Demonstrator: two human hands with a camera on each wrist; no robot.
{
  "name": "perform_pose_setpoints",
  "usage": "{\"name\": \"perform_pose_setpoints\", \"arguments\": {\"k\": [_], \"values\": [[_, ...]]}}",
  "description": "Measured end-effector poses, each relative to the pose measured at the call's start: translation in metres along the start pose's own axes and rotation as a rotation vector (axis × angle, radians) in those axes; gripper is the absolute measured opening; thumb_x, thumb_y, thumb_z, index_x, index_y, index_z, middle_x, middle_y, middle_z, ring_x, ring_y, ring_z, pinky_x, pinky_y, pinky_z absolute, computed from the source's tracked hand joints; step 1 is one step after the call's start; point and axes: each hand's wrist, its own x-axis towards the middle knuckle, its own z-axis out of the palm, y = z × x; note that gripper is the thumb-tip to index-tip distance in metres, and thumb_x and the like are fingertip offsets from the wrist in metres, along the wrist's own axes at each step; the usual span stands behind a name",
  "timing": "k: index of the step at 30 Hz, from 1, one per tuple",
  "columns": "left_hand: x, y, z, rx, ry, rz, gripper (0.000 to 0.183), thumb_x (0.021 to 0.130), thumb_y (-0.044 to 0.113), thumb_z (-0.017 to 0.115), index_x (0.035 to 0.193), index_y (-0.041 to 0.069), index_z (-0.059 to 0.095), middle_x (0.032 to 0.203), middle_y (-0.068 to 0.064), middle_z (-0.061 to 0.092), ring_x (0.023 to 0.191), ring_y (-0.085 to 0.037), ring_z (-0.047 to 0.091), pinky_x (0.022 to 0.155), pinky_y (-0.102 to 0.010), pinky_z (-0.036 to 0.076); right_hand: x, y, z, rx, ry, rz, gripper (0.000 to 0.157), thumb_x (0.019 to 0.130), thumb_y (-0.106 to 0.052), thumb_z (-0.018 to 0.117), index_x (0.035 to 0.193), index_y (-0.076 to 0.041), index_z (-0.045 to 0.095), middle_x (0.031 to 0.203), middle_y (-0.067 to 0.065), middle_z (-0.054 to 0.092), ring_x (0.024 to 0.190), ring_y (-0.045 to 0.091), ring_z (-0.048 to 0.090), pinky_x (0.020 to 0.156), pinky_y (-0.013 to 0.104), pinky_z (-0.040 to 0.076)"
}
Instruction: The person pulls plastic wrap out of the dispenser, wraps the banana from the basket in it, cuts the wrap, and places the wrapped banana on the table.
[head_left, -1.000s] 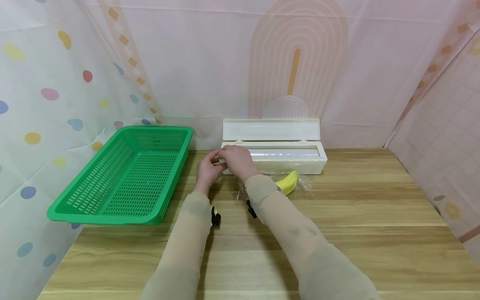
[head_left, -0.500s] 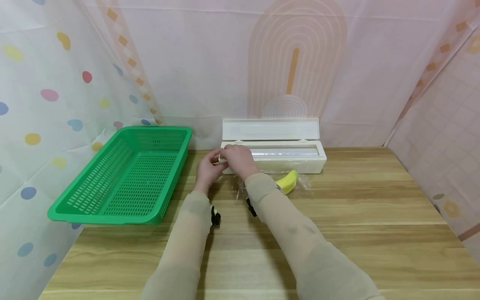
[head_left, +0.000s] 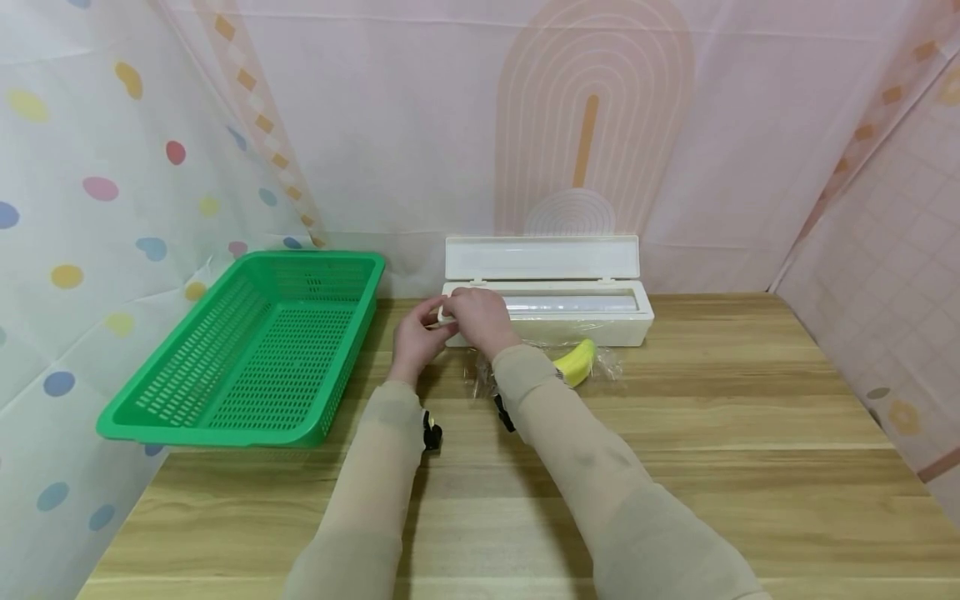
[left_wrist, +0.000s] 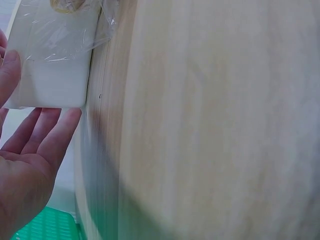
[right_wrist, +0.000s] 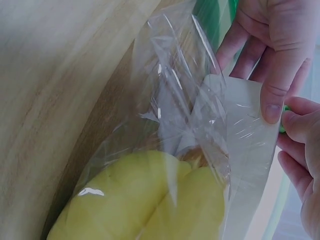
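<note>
A white plastic-wrap dispenser box stands at the back of the table, its lid raised and a roll of film inside. My left hand holds the box's left end, thumb on the front face and fingers against the end. Beside it, my right hand pinches a small green piece at the box's edge, mostly covered by the fingers. Clear film hangs from the box over yellow bananas, partly hidden by the right forearm in the head view.
A green perforated basket stands on the left of the wooden table. Patterned cloth hangs close behind the box and along both sides.
</note>
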Motion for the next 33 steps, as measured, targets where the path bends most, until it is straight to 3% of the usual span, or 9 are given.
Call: {"name": "perform_pose_setpoints", "arguments": {"k": [7,18,33], "values": [[-0.001,0.002,0.001,-0.007,-0.002,-0.002,0.058,0.086,0.020,0.079,0.140,0.016,0.058,0.130,-0.017,0.061,0.116,-0.028,0.059,0.072,-0.032,0.057,0.000,0.002,-0.001,0.003,-0.009,0.005,0.019,0.089,-0.011,0.071,0.104,-0.022,0.078,0.103,-0.004,0.070,0.090,0.016,0.067,0.078,0.030,0.055],[-0.001,0.000,0.002,-0.019,0.016,0.030,0.057,0.085,0.015,0.080,0.138,0.013,0.060,0.122,-0.019,0.066,0.108,-0.028,0.064,0.060,-0.020,0.053,-0.002,0.005,0.000,0.018,0.003,0.000,0.018,0.090,-0.014,0.070,0.104,-0.022,0.078,0.104,-0.005,0.070,0.094,0.016,0.068,0.081,0.030,0.055],[-0.001,0.000,0.001,-0.047,0.011,0.025,0.058,0.084,0.015,0.081,0.138,0.013,0.059,0.123,-0.021,0.065,0.109,-0.029,0.064,0.063,-0.021,0.054,-0.007,0.012,-0.002,0.072,-0.004,0.036,0.018,0.092,-0.012,0.068,0.105,-0.021,0.078,0.110,-0.005,0.071,0.098,0.016,0.068,0.082,0.031,0.055]]}}
